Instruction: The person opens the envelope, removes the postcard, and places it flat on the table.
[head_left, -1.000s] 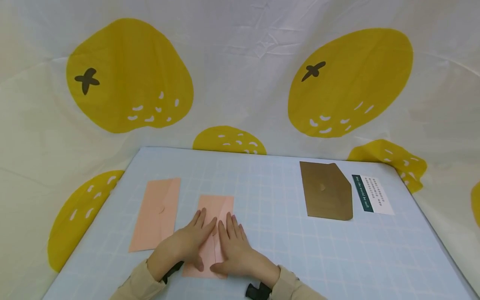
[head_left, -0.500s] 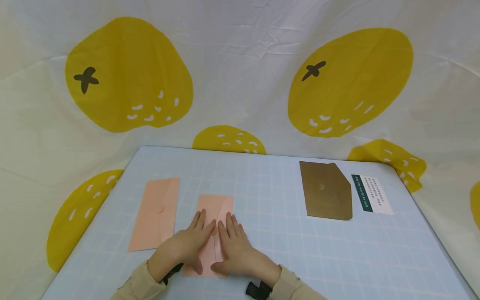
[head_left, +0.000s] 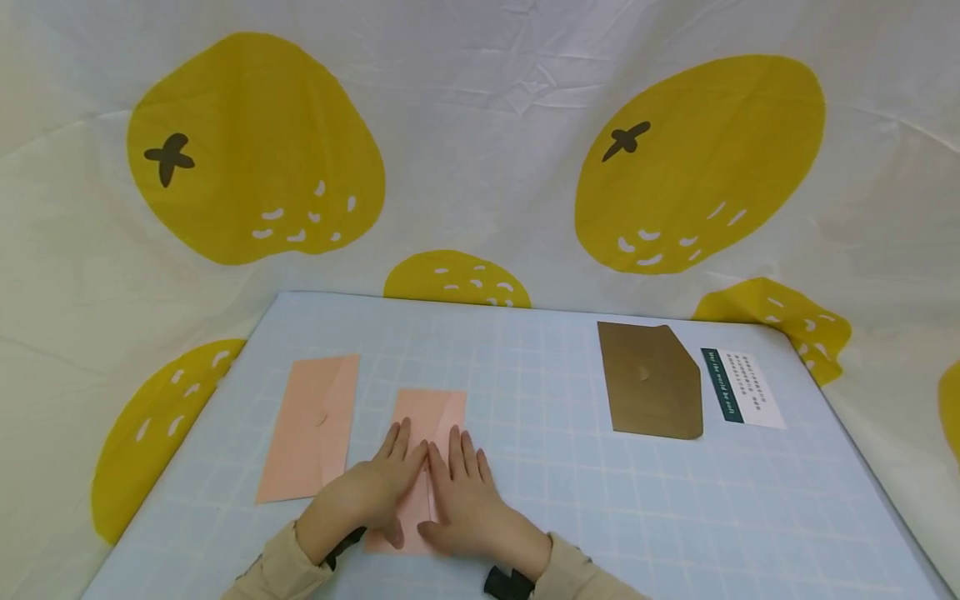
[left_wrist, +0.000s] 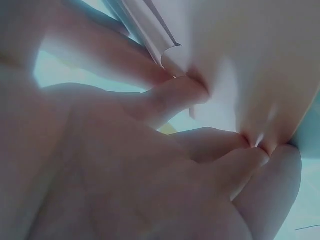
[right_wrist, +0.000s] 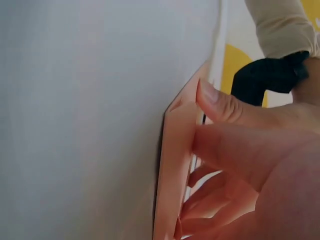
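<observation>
A pink envelope (head_left: 431,403) lies lengthwise under both hands in the head view, its flap seam running down the middle. The left hand (head_left: 373,490) rests on its left half with fingers extended and fingertips pressing the paper. On the right half, the right hand (head_left: 474,507) lies with straight fingers, its index fingertip close to the left index fingertip near the small tab. In the right wrist view the envelope (right_wrist: 175,160) stands slightly raised along its side edge, and the thumb touches its end. Fingertips meet the pale paper (left_wrist: 225,90) in the left wrist view. The hands hide much of the envelope's middle.
A second pink envelope (head_left: 303,433) lies to the left, close to the left forearm. Toward the back right are a brown envelope (head_left: 656,400) and a white card with a green band (head_left: 753,392). A fruit-printed cloth (head_left: 480,167) hangs behind the grid-patterned table (head_left: 570,483).
The right hand has slid slightly left over the envelope, bringing its index finger closer to the left hand. The left hand stays nearly in place, and the envelopes and card lie as before.
</observation>
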